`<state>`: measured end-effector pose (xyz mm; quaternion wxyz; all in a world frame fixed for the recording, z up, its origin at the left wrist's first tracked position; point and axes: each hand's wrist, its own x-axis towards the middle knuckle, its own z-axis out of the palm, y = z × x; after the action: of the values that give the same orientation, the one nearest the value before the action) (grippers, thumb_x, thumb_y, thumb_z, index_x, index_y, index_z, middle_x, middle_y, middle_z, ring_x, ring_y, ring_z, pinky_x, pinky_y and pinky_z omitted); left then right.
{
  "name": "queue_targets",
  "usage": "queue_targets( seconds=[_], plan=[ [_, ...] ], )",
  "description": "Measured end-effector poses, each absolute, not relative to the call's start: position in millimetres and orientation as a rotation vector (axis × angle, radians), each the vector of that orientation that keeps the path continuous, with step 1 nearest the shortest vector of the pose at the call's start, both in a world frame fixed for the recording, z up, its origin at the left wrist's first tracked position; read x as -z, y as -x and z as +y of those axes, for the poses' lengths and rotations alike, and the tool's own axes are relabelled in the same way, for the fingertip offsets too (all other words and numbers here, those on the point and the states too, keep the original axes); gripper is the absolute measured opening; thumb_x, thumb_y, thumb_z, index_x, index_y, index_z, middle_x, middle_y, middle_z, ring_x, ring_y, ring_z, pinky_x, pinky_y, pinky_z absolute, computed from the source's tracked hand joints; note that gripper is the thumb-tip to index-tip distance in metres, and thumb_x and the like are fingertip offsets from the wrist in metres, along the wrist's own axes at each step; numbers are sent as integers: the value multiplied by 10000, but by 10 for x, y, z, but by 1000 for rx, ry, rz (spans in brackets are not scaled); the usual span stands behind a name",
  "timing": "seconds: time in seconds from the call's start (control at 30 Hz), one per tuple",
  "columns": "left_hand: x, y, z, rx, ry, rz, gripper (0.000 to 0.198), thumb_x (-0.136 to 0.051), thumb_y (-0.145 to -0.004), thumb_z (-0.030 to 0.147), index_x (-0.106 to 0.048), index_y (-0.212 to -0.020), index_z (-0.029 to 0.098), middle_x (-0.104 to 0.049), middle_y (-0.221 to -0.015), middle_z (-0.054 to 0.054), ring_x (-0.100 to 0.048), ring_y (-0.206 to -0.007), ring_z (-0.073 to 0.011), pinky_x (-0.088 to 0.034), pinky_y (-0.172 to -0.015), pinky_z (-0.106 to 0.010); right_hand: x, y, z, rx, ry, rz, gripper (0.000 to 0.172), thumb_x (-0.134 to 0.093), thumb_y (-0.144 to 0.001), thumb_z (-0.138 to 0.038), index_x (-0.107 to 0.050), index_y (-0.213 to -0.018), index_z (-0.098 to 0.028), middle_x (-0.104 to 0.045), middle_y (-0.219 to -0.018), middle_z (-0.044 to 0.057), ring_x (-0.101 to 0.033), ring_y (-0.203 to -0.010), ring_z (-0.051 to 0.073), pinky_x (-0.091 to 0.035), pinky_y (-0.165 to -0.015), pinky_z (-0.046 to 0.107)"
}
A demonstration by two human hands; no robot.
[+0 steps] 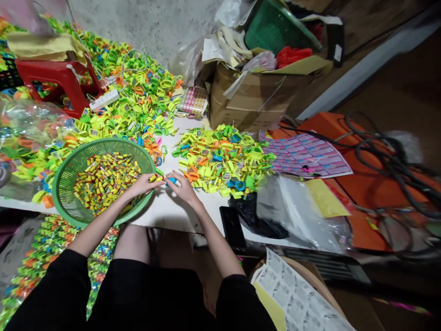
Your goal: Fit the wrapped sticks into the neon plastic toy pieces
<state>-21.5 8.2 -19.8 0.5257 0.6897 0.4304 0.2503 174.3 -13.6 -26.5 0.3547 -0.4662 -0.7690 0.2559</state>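
Note:
My left hand point(144, 185) is at the right rim of a green mesh basket point(61, 202), its fingers closed on small yellow pieces point(155, 178) with red ends. Beside it, my right hand point(184, 189) pinches a small blue plastic piece point(171, 181) at the fingertips. Both hands meet just above the white tabletop point(161, 209); whether the two pieces touch is too small to tell. Many yellow cylinders point(106, 181) with red ends fill the basket. Right of my right hand lies a pile of yellow, green, orange and blue plastic pieces point(223, 158).
A larger heap of coloured plastic pieces point(127, 92) covers the back left, around a red stool point(51, 76) and a white power strip point(104, 99). A cardboard box point(248, 96) stands behind. At right lie a black phone point(232, 226), plastic bags point(292, 207) and a printed sheet point(310, 154).

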Motion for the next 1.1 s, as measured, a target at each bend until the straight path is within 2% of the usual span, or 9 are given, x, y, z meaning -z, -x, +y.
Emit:
queue_targets(
  seconds=[0.1, 0.2, 0.3, 0.4, 0.57, 0.87, 1.1],
  plan=[
    [210, 240, 86, -564, -1685, 1047, 463, -638, -757, 503, -637, -1008, 114, -538, -562, 61, -357, -352, -48, -260, -371, -182, 125, -1739, -203, -636, 1341, -2119, 321, -414, -921, -487, -550, -856, -203, -615, -783, 8, -568, -734, 163, -410, -678, 266],
    [179, 277, 106, -491, -1767, 991, 447, -608, -776, 493, -665, -994, 107, -565, -583, 45, -390, -392, -60, -265, -398, -185, 32, -1723, -268, -551, 1454, -2268, 325, -430, -916, -518, -533, -939, -210, -605, -728, -6, -546, -640, 156, -331, -589, 233],
    [133, 320, 142, -417, -1879, 881, 385, -607, -776, 454, -697, -904, 102, -622, -641, 16, -469, -506, -84, -311, -476, -179, -55, -1697, -334, -443, 1477, -2408, 336, -416, -927, -521, -522, -1014, -214, -632, -733, 9, -581, -651, 175, -292, -582, 234],
    [107, 355, 173, -362, -1920, 803, 377, -615, -768, 441, -709, -895, 99, -652, -668, 1, -492, -569, -98, -327, -521, -178, -134, -1674, -397, -361, 1456, -2521, 346, -397, -938, -515, -519, -1051, -211, -670, -777, 33, -621, -689, 197, -282, -585, 244],
    [92, 364, 166, -330, -1886, 776, 369, -621, -770, 444, -714, -845, 95, -627, -630, 10, -455, -541, -89, -302, -505, -180, -196, -1673, -450, -294, 1469, -2598, 335, -410, -943, -485, -528, -1096, -212, -709, -854, 54, -657, -745, 220, -283, -583, 255],
    [94, 356, 152, -331, -1963, 760, 420, -608, -781, 478, -707, -805, 70, -577, -597, 24, -445, -548, -86, -305, -519, -176, -146, -1662, -394, -243, 1507, -2668, 310, -434, -936, -453, -539, -1092, -207, -719, -891, 61, -652, -720, 218, -278, -583, 259],
    [139, 362, 155, -317, -1964, 742, 416, -608, -800, 472, -717, -884, 80, -627, -645, 10, -485, -576, -93, -338, -548, -170, -110, -1660, -390, -242, 1464, -2664, 282, -432, -942, -446, -548, -1025, -203, -711, -907, 67, -643, -715, 212, -269, -574, 258]
  ],
)
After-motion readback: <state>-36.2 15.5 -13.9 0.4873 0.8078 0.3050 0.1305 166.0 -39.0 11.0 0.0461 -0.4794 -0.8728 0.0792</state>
